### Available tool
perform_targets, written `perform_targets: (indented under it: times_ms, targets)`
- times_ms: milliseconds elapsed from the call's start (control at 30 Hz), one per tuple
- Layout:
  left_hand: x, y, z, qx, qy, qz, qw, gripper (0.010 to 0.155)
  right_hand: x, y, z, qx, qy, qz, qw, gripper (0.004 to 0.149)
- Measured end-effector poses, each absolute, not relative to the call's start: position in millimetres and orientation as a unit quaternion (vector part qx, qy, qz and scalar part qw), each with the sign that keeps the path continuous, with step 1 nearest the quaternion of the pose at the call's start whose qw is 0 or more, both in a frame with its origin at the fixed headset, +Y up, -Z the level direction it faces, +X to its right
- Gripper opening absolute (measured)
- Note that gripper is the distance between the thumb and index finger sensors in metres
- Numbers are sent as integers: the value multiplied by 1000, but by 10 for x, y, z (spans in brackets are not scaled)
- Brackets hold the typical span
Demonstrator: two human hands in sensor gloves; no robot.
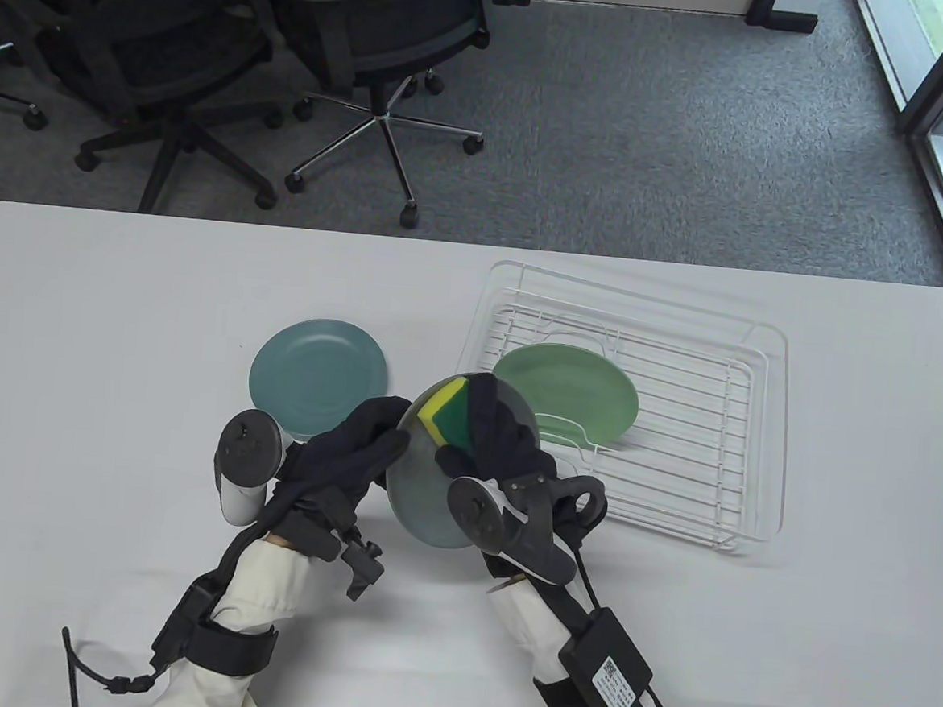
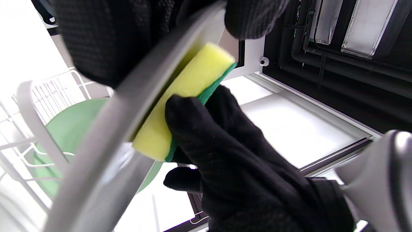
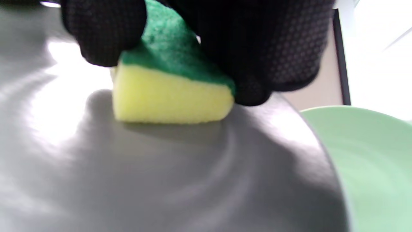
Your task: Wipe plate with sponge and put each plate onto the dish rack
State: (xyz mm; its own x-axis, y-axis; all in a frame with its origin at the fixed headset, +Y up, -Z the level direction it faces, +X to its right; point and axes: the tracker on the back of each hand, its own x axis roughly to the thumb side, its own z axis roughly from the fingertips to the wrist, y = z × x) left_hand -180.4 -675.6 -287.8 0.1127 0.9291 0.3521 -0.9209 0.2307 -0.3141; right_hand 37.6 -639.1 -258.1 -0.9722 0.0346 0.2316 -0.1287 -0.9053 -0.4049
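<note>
Now the right hand [image 1: 506, 441] pinches the sponge [image 1: 447, 412], yellow face pressed flat on the grey plate [image 1: 422, 487], up near its far rim. The left hand [image 1: 352, 442] grips that plate's left edge, tilting it off the table [image 1: 120, 305]. The dish rack [image 1: 678, 400] lies just right of the grey plate, a green plate [image 1: 574, 393] already in it; a teal plate [image 1: 321, 371] waits left. Office chairs [image 1: 379, 56] stand beyond.

Black knit gloves, grey trackers, white sleeves, black wrist straps, cabled box.
</note>
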Motion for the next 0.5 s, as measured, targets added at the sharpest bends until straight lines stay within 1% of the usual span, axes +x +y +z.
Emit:
perform_targets:
  times_ms: [67, 167, 233, 300, 367, 467, 500]
  targets:
    - [-1818, -6758, -2880, -4, -233, 624, 746, 54, 397, -6415, -2609, 105, -194, 975, 23, 83]
    - [-1878, -6761, -2892, 14, -214, 620, 754, 54, 376, -6447, -2648, 112, -134, 984, 16, 84]
    - [-1927, -6767, -2901, 25, -197, 631, 750, 55, 347, -6456, -2655, 124, -108, 986, 11, 84]
    - [-1988, -6778, -2909, 38, -178, 646, 742, 55, 302, -6452, -2640, 144, -80, 986, 14, 84]
    - [-2028, -6787, -2912, 46, -168, 648, 741, 56, 235, -6430, -2603, 180, -60, 982, 26, 84]
    - [-2027, -6794, -2909, 47, -164, 644, 746, 56, 129, -6399, -2535, 242, -42, 968, 52, 84]
    - [-2020, -6796, -2908, 46, -165, 641, 748, 55, 108, -6393, -2518, 251, -42, 965, 61, 84]
